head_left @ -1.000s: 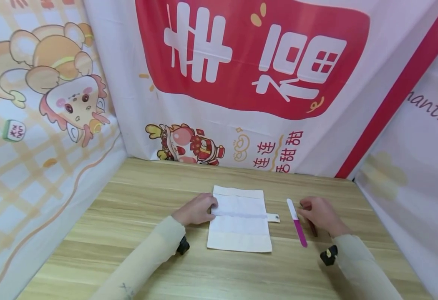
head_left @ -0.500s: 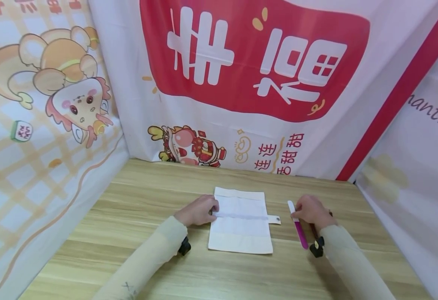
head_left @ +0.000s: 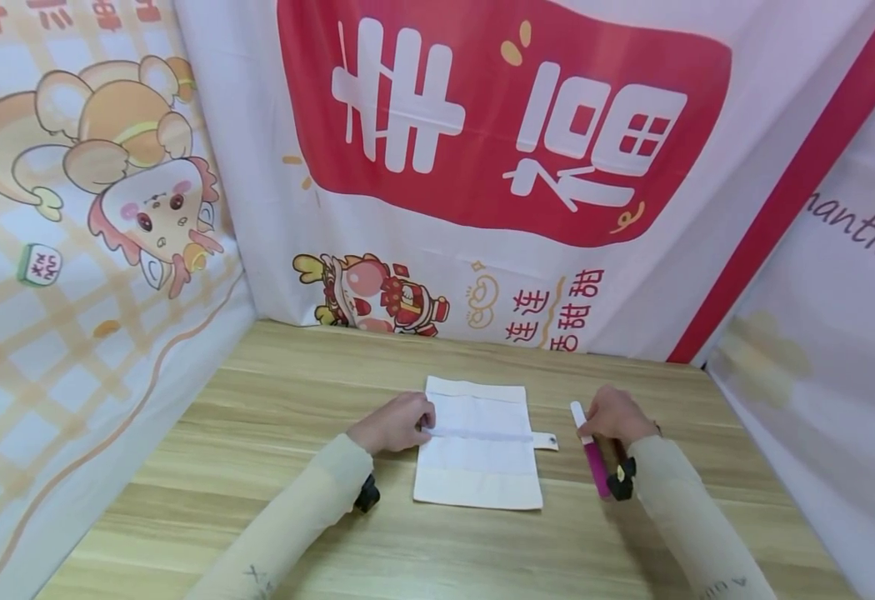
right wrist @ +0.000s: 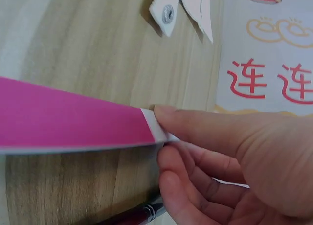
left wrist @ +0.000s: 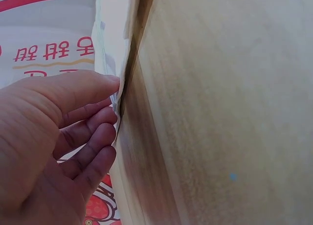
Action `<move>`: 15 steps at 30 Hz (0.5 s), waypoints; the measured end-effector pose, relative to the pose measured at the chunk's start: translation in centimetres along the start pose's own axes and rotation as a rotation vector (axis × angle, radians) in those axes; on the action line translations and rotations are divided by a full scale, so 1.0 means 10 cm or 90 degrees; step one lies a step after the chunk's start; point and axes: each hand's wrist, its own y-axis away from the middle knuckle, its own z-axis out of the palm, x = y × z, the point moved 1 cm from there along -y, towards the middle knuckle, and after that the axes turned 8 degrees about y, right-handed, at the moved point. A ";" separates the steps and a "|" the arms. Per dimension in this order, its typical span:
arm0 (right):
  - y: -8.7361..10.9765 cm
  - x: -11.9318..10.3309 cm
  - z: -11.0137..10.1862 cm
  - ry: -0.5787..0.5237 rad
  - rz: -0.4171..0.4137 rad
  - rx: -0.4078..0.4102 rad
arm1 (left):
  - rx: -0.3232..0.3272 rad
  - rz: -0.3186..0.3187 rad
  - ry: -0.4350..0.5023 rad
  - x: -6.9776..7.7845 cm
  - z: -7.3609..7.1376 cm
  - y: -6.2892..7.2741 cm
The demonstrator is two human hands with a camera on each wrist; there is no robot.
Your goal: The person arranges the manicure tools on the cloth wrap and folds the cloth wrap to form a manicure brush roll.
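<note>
An opened white fabric pouch (head_left: pixel 478 446) lies flat on the wooden table, its snap tab (head_left: pixel 545 442) sticking out to the right. My left hand (head_left: pixel 396 422) holds the pouch's left edge; in the left wrist view, thumb and fingertips meet at that edge (left wrist: pixel 120 88). On the right, my right hand (head_left: pixel 613 414) pinches a nail file (right wrist: pixel 73 117) between thumb and fingers near its middle. The file is magenta on one half and white on the other. Below it in the right wrist view lies a dark red pen-like stick (right wrist: pixel 139 216) with silver rings, partly hidden by the fingers.
The wood-grain table (head_left: pixel 317 533) reaches back to a white and red printed cloth (head_left: pixel 407 217). Printed cloths also stand at the left (head_left: pixel 47 350) and right (head_left: pixel 842 367) sides. A black wrist camera (head_left: pixel 621 479) sits beneath the right wrist.
My right hand has moved left from the dark red stick to the nail file and now pinches it. My left hand has stayed at the pouch's left edge.
</note>
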 end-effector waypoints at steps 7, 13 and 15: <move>-0.06 0.04 0.02 -0.103 -0.007 -0.016 | -0.007 0.004 0.007 0.01 -0.01 -0.01; 0.00 -0.02 -0.06 -0.098 -0.056 -0.004 | -0.015 -0.005 0.019 -0.01 0.00 -0.03; 0.02 -0.06 -0.10 -0.107 -0.073 0.003 | -0.018 -0.009 0.021 -0.02 0.00 -0.03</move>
